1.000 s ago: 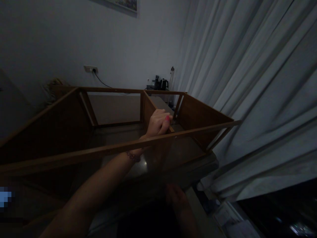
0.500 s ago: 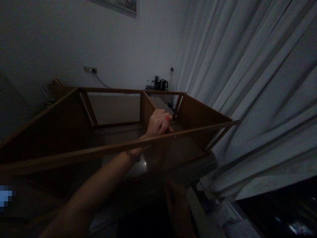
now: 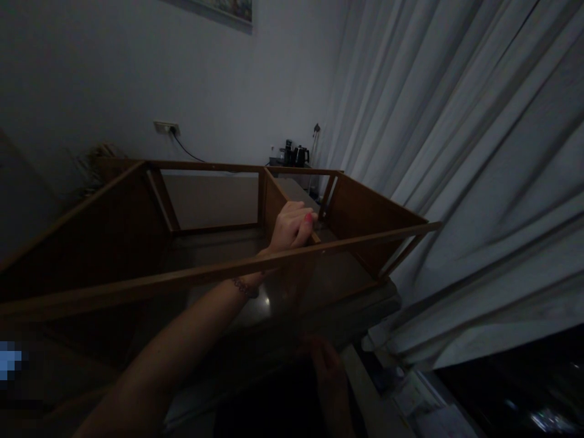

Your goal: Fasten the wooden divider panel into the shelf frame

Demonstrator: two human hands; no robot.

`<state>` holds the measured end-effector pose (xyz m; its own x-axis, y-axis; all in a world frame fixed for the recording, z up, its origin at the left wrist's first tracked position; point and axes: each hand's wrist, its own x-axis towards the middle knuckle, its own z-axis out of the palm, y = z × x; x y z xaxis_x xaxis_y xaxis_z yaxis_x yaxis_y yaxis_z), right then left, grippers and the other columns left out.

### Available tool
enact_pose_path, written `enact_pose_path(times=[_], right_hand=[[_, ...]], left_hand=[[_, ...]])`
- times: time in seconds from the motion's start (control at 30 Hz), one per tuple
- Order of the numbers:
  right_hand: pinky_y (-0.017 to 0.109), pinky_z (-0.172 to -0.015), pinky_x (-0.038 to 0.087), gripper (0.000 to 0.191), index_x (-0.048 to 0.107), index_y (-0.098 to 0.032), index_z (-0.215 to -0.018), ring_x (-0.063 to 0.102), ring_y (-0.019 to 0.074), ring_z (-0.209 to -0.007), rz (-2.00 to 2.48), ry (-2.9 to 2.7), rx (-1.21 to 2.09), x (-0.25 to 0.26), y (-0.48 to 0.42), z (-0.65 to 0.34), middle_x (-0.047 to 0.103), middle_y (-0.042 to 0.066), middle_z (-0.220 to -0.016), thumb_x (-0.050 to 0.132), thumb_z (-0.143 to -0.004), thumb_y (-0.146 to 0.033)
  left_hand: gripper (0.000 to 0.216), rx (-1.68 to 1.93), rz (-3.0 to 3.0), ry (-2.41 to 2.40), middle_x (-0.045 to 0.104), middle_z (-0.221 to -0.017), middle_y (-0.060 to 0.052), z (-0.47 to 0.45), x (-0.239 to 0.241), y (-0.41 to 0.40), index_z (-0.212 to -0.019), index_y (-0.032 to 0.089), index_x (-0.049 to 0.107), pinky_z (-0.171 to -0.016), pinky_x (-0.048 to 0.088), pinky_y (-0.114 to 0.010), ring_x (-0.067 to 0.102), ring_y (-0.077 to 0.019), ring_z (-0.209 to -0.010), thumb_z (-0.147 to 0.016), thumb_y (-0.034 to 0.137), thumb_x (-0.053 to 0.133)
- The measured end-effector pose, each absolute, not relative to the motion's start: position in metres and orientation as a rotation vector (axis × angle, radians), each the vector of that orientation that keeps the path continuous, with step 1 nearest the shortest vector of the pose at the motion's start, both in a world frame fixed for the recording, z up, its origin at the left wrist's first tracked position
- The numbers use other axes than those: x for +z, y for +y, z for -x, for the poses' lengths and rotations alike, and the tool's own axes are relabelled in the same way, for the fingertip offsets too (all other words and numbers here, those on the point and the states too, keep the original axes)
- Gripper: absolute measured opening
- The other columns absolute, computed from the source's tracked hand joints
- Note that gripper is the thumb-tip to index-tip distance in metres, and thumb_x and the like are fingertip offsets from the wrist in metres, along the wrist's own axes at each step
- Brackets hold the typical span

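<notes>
A long wooden cabinet frame (image 3: pixel 383 234) with an open top stretches across the view. My left hand (image 3: pixel 292 226) reaches in under its front rail (image 3: pixel 196 275) and is closed round the top edge of the wooden divider (image 3: pixel 276 191), thumb towards me. A bracelet (image 3: pixel 245 288) circles that wrist. Low in the dark, in front of the frame's lower edge, my right hand (image 3: pixel 327 362) has its fingers bent together, pointing left. Whatever lies between those fingertips is too dark to make out.
White curtains (image 3: pixel 438 152) hang along the right side. A black kettle (image 3: pixel 300 156) stands on a small surface by the far wall, near a wall socket (image 3: pixel 166 128) with a cable. Papers (image 3: pixel 417 392) lie at the lower right.
My right hand has shifted slightly, its fingers now reaching further left towards the frame's lower front. My left hand keeps its hold on the divider.
</notes>
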<state>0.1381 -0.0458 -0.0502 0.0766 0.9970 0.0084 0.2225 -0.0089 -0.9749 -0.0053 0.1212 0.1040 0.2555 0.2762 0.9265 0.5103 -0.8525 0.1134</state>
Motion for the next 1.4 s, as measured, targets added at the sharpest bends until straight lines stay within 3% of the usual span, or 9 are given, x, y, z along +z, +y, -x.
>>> enact_pose_path(times=[0.57, 1.13, 1.4], right_hand=[[0.022, -0.074, 0.042, 0.031, 0.063, -0.021, -0.088, 0.059, 0.0158, -0.08, 1.351, -1.295, 0.988, -0.05, -0.057, -0.135, 0.065, 0.002, -0.085, 0.038, -0.086, -0.039], [0.019, -0.065, 0.044, 0.028, 0.064, -0.022, -0.086, 0.061, 0.0142, -0.071, 1.401, -1.332, 0.978, -0.051, -0.053, -0.133, 0.067, 0.001, -0.081, 0.039, -0.086, -0.036], [0.024, -0.075, 0.044, 0.025, 0.064, -0.024, -0.09, 0.06, 0.0176, -0.084, 1.42, -1.41, 0.939, -0.058, -0.057, -0.128, 0.066, 0.003, -0.091, 0.043, -0.084, -0.034]], left_hand=[[0.038, -1.661, 2.294, -0.735, 0.036, -0.053, 0.001, 0.005, 0.105, 0.12, -0.055, 0.019, 0.03, -0.062, 0.031, -0.03, 0.033, -0.0114, -0.056, -0.089, 0.028, 0.016], [0.04, -1.667, 2.302, -0.725, 0.035, -0.051, 0.002, 0.005, 0.106, 0.12, -0.053, 0.019, 0.029, -0.065, 0.032, -0.03, 0.033, -0.0112, -0.054, -0.089, 0.029, 0.014], [0.038, -1.646, 2.297, -0.741, 0.035, -0.052, 0.001, 0.005, 0.105, 0.121, -0.053, 0.019, 0.028, -0.061, 0.03, -0.031, 0.032, -0.0118, -0.056, -0.088, 0.029, 0.016]])
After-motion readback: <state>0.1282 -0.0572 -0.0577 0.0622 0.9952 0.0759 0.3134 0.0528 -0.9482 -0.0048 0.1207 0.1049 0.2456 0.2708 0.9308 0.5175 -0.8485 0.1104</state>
